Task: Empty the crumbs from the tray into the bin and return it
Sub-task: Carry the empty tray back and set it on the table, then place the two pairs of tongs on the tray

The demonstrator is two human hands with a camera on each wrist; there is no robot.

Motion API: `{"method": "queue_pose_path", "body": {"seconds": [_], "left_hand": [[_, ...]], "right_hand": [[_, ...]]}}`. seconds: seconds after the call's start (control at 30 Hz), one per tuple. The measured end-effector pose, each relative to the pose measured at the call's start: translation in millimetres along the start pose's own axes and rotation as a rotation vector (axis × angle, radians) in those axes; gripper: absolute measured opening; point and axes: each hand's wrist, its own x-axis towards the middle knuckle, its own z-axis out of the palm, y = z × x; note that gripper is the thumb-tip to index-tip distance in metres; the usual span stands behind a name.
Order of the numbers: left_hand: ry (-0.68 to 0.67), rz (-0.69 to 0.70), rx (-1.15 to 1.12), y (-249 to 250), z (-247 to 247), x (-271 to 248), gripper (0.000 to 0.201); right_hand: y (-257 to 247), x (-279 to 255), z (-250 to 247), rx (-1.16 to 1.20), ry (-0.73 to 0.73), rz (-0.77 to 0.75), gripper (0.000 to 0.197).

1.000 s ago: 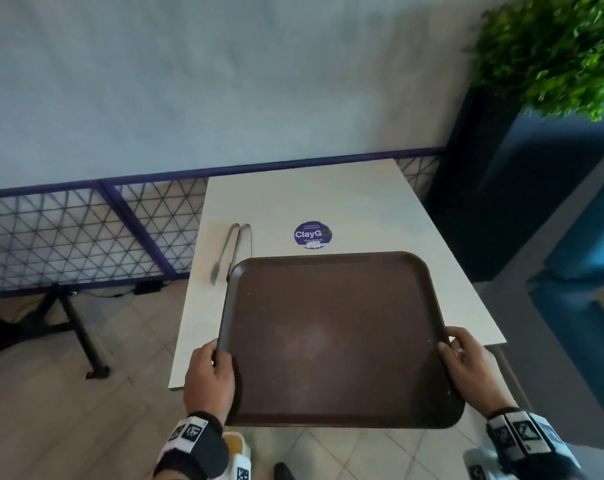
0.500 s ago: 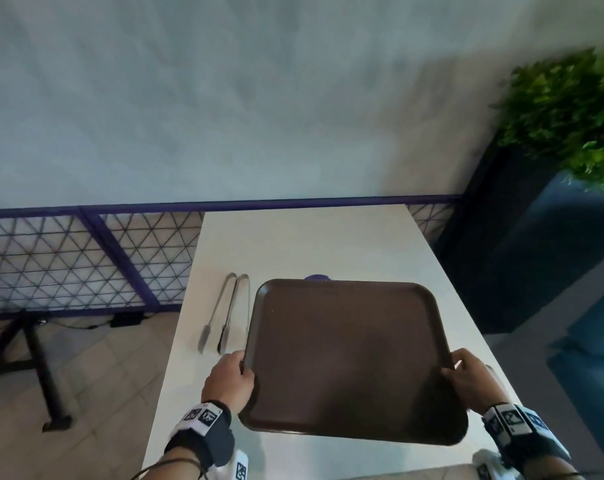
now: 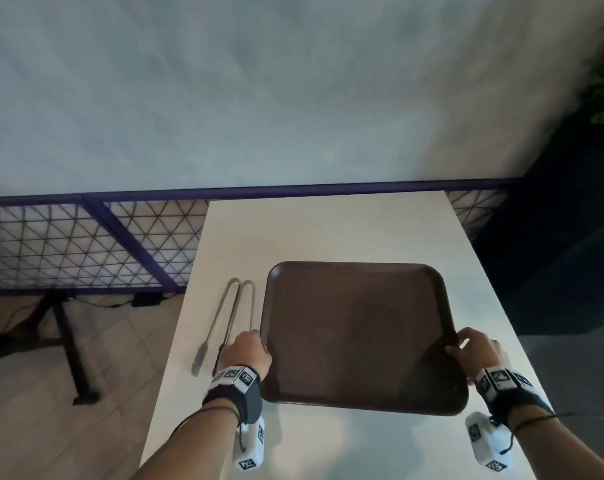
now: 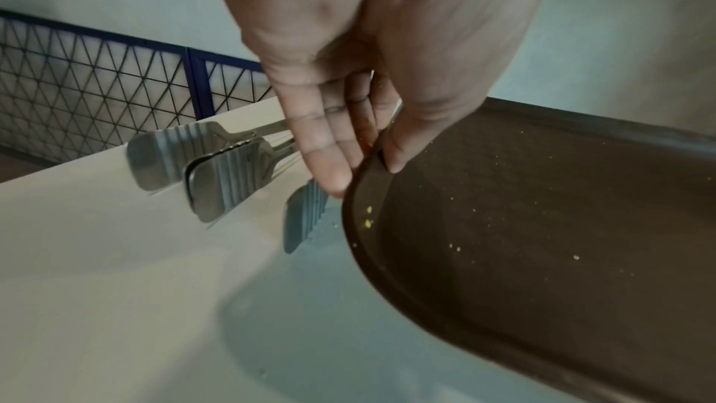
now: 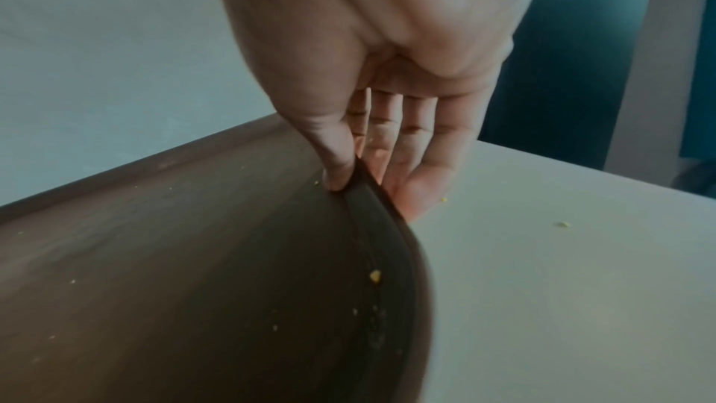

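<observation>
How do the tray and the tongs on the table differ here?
The tray is broad, brown and flat; the tongs are slim, shiny metal. Both hands, left hand and right hand, pinch the tray's side rims; nobody holds the tongs. A few crumbs dot the tray. Both are over the white table.

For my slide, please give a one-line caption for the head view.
Both hands, left and right, grip a brown tray over a white table, beside tongs.

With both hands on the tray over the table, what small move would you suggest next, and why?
Probably lower the tray flat onto the table and release. The left hand and right hand pinch its side rims above the tabletop, beside the tongs; only a few crumbs remain.
</observation>
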Motion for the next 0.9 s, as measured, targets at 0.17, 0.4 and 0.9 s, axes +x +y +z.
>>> {"method": "queue_pose_path", "body": {"seconds": [0.17, 0.4, 0.9], "left_hand": [[-0.014, -0.096, 0.059, 23.8, 3.6, 19.5, 0.023], [-0.024, -0.152, 0.043, 40.6, 21.6, 29.3, 0.024], [0.302, -0.124, -0.254, -33.1, -54.1, 5.3, 0.028]], "right_hand": [[-12.2, 40.0, -0.6, -0.049, -0.030, -0.043, 0.011], [-12.8, 70.9, 2.0, -0.131, -0.083, -0.065, 0.014], [-121.8, -16.3, 5.9, 0.096, -0.111, -0.300, 0.033]]}}
